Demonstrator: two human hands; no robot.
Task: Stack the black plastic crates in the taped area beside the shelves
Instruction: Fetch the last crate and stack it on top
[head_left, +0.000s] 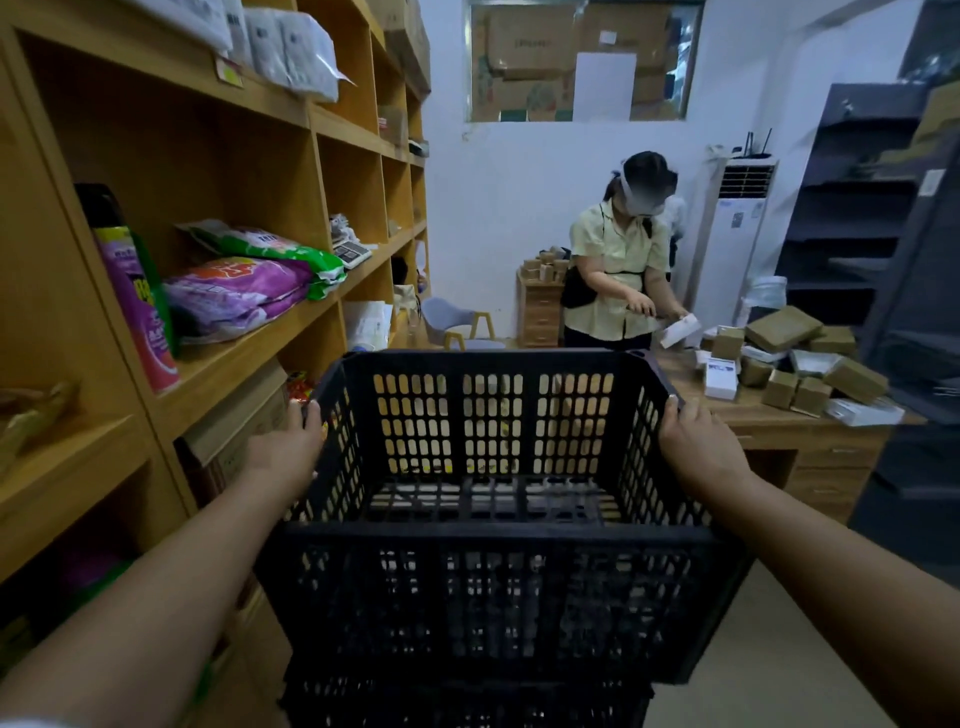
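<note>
My left hand (291, 441) and right hand (696, 441) clamp fingers on the black crate's (488, 587) side rims, another crate (467, 701) directly beneath, six o'clock.

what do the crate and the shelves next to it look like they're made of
The black crate looks like moulded plastic, matte, judging by its uniform slotted grid walls and thick rim. The shelves look like wood or wood-look laminate board in a yellowish tone, with flat smooth panels; which one, the view leaves open.
</note>
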